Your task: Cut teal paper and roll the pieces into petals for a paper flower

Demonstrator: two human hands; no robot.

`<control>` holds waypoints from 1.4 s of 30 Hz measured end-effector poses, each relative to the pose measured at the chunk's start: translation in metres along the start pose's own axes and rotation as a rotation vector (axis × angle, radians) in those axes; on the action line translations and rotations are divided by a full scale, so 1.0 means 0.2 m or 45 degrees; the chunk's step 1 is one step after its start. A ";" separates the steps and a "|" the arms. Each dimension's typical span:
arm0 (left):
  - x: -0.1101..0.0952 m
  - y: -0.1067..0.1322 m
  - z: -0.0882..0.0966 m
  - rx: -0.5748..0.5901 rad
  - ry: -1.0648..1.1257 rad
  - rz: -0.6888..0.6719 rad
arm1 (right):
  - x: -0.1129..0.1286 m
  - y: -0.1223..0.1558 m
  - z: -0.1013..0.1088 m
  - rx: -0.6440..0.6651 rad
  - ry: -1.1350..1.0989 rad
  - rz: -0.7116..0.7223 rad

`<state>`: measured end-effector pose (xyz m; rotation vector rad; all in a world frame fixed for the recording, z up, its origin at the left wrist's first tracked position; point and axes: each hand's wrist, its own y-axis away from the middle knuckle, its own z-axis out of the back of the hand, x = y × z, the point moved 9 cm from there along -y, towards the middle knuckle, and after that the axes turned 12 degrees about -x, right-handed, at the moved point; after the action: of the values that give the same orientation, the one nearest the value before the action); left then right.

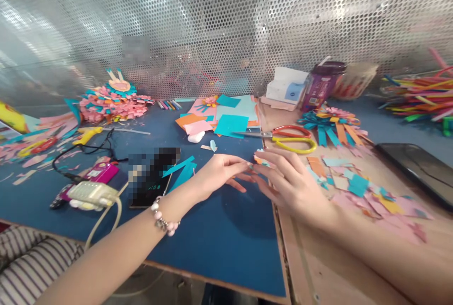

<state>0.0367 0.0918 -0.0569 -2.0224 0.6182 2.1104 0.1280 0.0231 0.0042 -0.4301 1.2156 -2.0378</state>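
My left hand (224, 172), with a beaded bracelet at the wrist, reaches over the blue tabletop with thumb and fingertips pinched together. Its fingertips meet those of my right hand (288, 177); what they pinch is too small or hidden to make out. A small orange, white and blue paper piece (260, 157) shows at the fingers of my right hand, mostly covered by them. Just beyond lie scissors (272, 134) with red and yellow handles, their blades resting by teal paper squares (231, 125). A white lump (196, 137) sits nearby.
Paper scraps (368, 192) and a dark phone (417, 168) lie at right, near a fringed paper flower (331, 126). Leftward are another phone (155, 177), a plug adapter (92, 195) with cables, a yellow glue gun (88, 134) and a pink paper decoration (113, 102). Perforated metal stands behind.
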 end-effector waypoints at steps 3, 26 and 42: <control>0.00 0.00 0.01 -0.020 0.024 0.016 | -0.01 0.00 0.01 -0.033 0.040 -0.058; -0.02 0.01 -0.02 -0.054 0.176 -0.060 | 0.00 -0.02 0.01 -0.026 0.063 0.031; -0.01 0.01 -0.02 -0.090 0.201 -0.102 | -0.10 0.03 -0.03 -0.045 -0.211 -0.351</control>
<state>0.0396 0.0892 -0.0554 -2.2283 0.4819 1.9683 0.1399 0.0398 -0.0021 -0.8054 1.1433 -2.1613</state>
